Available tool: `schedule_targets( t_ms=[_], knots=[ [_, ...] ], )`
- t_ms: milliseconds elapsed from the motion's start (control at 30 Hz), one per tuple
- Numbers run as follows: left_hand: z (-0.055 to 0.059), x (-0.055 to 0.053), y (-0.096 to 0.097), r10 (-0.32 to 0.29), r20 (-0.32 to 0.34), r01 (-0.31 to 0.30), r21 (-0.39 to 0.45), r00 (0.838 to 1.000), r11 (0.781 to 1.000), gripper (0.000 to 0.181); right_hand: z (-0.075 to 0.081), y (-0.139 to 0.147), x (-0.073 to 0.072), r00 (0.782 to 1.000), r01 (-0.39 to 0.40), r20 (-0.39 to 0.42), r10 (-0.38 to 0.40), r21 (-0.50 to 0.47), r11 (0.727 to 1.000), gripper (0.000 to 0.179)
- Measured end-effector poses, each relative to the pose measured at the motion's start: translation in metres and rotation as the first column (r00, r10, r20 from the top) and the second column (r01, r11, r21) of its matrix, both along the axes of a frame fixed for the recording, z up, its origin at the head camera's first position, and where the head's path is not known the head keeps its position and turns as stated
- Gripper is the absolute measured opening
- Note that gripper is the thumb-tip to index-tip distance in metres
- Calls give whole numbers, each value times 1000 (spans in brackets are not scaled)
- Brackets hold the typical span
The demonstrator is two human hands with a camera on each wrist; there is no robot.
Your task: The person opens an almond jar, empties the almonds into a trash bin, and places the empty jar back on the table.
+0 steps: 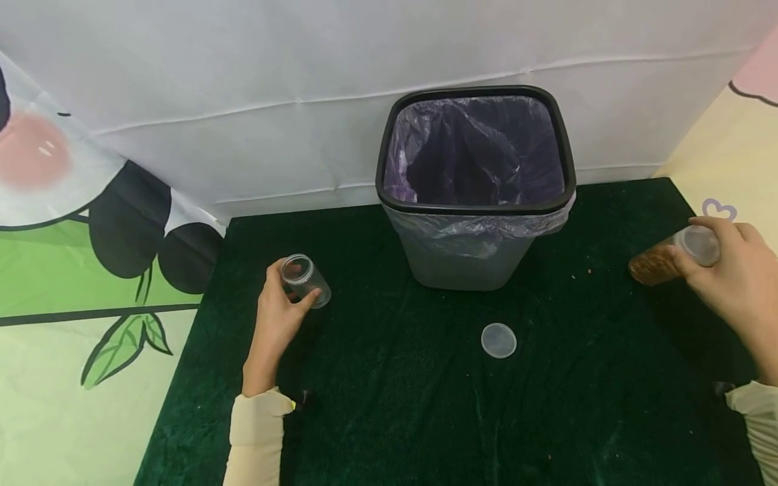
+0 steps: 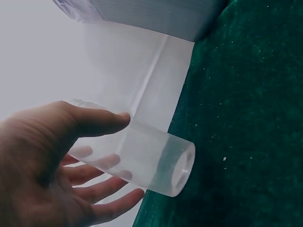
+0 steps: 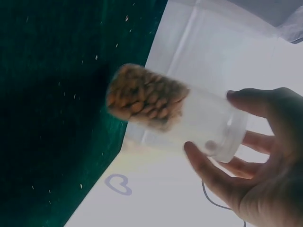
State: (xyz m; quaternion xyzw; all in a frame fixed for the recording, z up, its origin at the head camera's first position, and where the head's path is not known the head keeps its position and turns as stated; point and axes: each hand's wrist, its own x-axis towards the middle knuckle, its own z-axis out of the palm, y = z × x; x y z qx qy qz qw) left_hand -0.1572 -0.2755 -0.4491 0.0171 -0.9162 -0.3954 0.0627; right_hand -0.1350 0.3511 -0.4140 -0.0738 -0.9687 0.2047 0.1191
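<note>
My left hand point(image 1: 279, 312) grips an uncovered, clear plastic jar point(image 1: 317, 289) at the left, with the thumb on one side and the fingers curled round the other. No contents show inside this jar in the left wrist view. At the far right, my right hand point(image 1: 738, 273) holds a second clear jar point(image 1: 653, 264) near its capped end. Brown nuts or beans point(image 3: 147, 99) fill about its lower half, and it tilts with its base pointing away from the palm. A loose translucent round lid point(image 1: 498, 340) lies flat on the dark green cloth between the hands.
A trash bin point(image 1: 464, 260) with a black rim and a purple liner bag stands at the back, right of the middle. Behind the green cloth point(image 1: 395, 405) hangs a white backdrop point(image 1: 243, 101). Small crumbs point(image 1: 588, 271) are scattered on the cloth.
</note>
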Motion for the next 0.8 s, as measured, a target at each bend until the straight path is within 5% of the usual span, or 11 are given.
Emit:
schedule_targets(
  t_ms=[300,533,667,800],
  knots=[
    [9,5,2,-5,-19,5,-27,1000,1000,79,7,-13,6,982,68,-154,-106,-233,970,52],
    [16,8,4,-27,-117,3,-198,993,980,74,5,-20,13,977,124,-112,-183,-400,908,48],
    [22,11,9,-68,-256,-28,-352,964,936,68,4,-25,18,982,103,-102,-157,-408,907,48],
    [30,15,15,-127,-369,-64,-465,921,883,62,1,-29,21,984,-20,-167,-56,-422,906,47]
  ],
)
